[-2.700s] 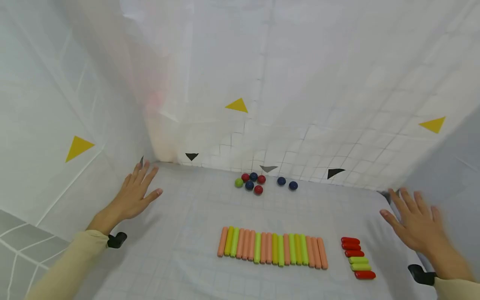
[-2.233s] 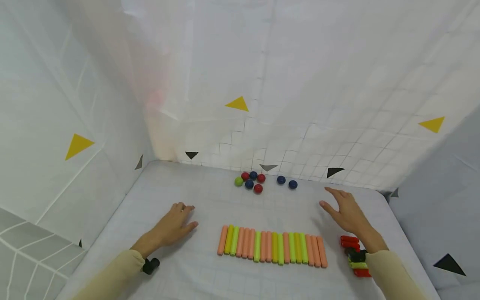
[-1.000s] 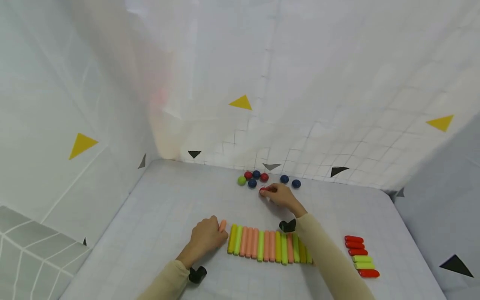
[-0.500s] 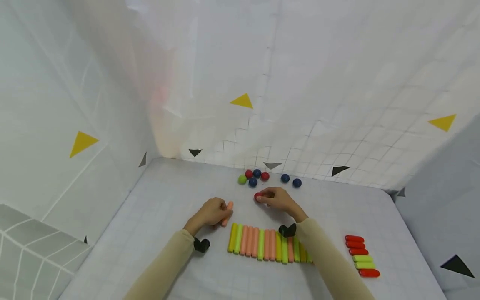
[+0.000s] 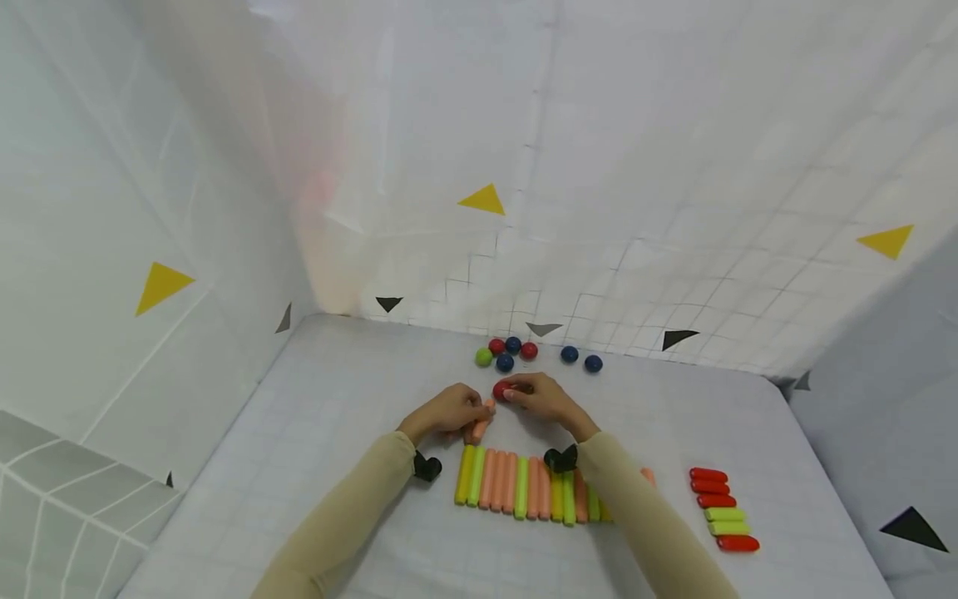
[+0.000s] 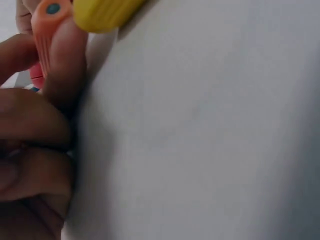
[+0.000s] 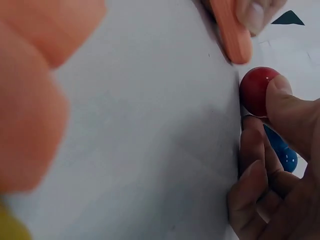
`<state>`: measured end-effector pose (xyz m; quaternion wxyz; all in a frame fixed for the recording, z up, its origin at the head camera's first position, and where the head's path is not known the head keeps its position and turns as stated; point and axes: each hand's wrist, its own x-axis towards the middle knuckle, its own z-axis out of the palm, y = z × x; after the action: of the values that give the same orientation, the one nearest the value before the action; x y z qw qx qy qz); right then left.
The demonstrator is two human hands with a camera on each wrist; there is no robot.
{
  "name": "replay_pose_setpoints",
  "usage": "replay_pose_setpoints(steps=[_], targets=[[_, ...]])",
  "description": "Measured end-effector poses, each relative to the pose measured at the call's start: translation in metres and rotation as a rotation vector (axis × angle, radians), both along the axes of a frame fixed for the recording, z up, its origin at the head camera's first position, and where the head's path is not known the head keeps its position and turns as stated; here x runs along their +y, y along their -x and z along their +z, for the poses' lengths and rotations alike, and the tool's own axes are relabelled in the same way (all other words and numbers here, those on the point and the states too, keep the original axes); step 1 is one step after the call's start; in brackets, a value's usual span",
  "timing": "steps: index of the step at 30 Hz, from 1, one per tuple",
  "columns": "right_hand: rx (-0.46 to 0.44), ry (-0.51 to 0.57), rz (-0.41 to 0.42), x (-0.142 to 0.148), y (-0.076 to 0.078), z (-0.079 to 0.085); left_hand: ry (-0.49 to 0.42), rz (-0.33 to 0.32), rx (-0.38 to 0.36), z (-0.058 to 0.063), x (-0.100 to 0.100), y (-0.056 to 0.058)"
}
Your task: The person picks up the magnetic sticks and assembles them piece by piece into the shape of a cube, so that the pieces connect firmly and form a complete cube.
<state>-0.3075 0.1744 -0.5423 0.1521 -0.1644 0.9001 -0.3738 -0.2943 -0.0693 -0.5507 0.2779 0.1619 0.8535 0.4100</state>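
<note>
My left hand (image 5: 454,409) pinches an orange magnetic rod (image 5: 481,426) between thumb and fingers, just beyond the left end of a row of rods. A dark round spot marks the rod's end in the left wrist view. To its right, my right hand (image 5: 545,398) pinches a glossy red ball (image 5: 501,390) by thumb and fingers, low over the table. In the right wrist view the tip of the orange rod (image 7: 232,35) is close to the ball (image 7: 256,90), with a small gap between them. The right sleeve hides part of the row.
The row of orange, yellow and green rods (image 5: 520,489) lies nearest me. Behind the hands sit a green ball (image 5: 483,357), red balls and blue balls (image 5: 505,363), with two blue balls (image 5: 570,354) apart. Short red and green rods (image 5: 724,515) lie at right. White walls (image 5: 636,166) enclose the table.
Both hands came in from the sides. The left took the orange rod from the row's left end, the right the front red ball. Both pieces have moved towards each other.
</note>
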Motion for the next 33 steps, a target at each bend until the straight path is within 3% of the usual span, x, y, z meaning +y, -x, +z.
replay_pose_setpoints(steps=[6,11,15,18,23,26,29,33], targets=[[0.055,-0.058,0.031,-0.01,-0.001,0.001,-0.073,0.006,-0.033,-0.004,0.001,0.003],[0.074,-0.108,0.018,-0.013,0.001,0.0,-0.144,0.011,-0.017,-0.008,0.002,0.002],[0.08,-0.112,0.013,-0.013,0.002,0.0,-0.148,0.034,-0.008,-0.009,0.005,0.002],[0.05,-0.065,-0.005,-0.011,0.002,-0.001,-0.148,0.052,-0.018,-0.009,0.006,0.002],[-0.062,0.085,-0.114,-0.003,-0.002,-0.003,-0.143,0.088,-0.022,-0.01,0.004,0.003],[-0.09,0.119,-0.149,-0.001,-0.006,-0.006,-0.139,0.125,-0.013,-0.012,0.002,0.003],[-0.121,0.107,-0.098,-0.004,-0.015,-0.004,-0.143,0.158,-0.014,-0.013,-0.002,0.003],[-0.126,0.035,0.088,-0.015,-0.031,0.004,-0.144,0.192,-0.012,-0.013,-0.008,0.003]])
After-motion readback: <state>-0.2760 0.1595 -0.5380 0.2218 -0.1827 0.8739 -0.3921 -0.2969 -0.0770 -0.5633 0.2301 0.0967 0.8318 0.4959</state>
